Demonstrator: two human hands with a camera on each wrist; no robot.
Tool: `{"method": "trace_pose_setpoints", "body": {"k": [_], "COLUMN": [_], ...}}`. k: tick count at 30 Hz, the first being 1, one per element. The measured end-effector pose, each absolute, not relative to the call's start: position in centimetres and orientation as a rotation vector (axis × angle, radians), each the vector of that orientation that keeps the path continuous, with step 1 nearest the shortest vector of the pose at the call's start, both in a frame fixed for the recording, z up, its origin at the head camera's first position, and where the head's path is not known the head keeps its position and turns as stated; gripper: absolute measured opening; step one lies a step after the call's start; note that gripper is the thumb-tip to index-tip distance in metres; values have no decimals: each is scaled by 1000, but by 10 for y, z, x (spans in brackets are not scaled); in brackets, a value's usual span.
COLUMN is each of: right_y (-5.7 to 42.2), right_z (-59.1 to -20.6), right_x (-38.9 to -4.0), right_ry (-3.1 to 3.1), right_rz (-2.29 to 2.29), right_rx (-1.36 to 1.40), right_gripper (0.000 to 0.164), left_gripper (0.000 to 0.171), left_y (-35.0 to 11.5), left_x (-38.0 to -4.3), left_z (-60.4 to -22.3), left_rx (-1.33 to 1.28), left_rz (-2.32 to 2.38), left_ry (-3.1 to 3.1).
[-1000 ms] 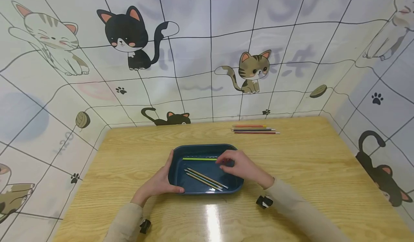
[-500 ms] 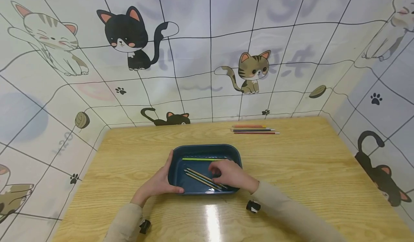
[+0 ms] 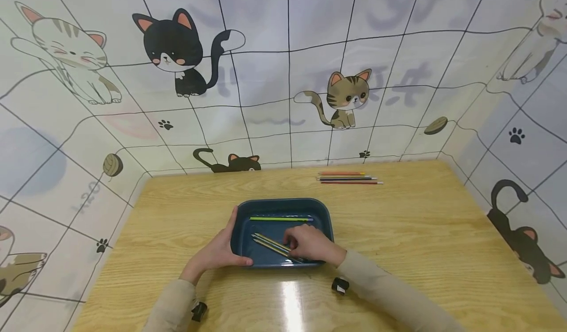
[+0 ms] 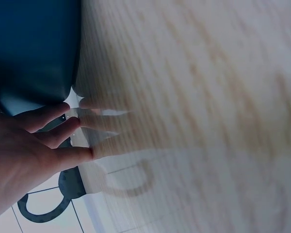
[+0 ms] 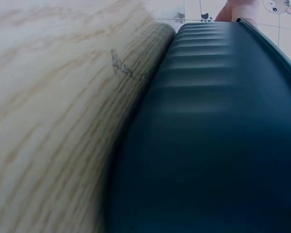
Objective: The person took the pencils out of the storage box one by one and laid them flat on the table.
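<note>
A dark blue rectangular tray (image 3: 283, 204) stands on the wooden table in the head view. My left hand (image 3: 216, 249) is spread along the tray's left end, thumb on the near rim. The left wrist view shows the straight fingers of this hand (image 4: 29, 150) beside the tray wall (image 4: 29, 53). Inside the tray, my right hand (image 3: 312, 245) has its curled fingers on the right ends of several striped pencils (image 3: 271, 244), hiding those ends. A lime-green pencil (image 3: 279, 219) lies apart along the tray's far side. In the right wrist view the tray's outer wall (image 5: 199, 131) hides the right fingers.
Several colored pencils (image 3: 347, 179) lie side by side at the back of the table (image 3: 398, 214), right of the tray. A cat-patterned sheet (image 3: 266, 90) encloses the table at the back and both sides.
My right hand has moved left and down from the tray's right side onto the striped pencils. Those pencils have shifted slightly. The left hand and the lime-green pencil have stayed put.
</note>
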State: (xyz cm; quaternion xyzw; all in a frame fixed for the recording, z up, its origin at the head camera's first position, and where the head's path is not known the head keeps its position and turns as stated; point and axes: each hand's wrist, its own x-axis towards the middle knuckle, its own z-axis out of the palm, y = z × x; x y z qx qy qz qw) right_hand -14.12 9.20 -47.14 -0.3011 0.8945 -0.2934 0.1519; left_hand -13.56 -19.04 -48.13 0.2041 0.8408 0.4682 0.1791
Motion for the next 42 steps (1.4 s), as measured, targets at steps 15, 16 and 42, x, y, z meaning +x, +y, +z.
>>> {"method": "trace_pose_setpoints", "body": {"k": [15,16,42], "right_y": [91,91,112], "right_z": [-483,-483,-461], "right_x": [-149,-149,-151], "right_ry": [2304,2280,2414], "right_rz": [-1000,-1021,-1399], "right_rx": [-968,-968,-963], "right_gripper": [23,24,21], "left_gripper": [137,136,137], "left_y": [-190,-190,-191], "left_x": [-138,-138,-139], "left_z": [-480,-480,-483], "left_rx": [576,576,560], "left_rz": [1376,1381,1307], "left_ry": [2314,2308,2373]}}
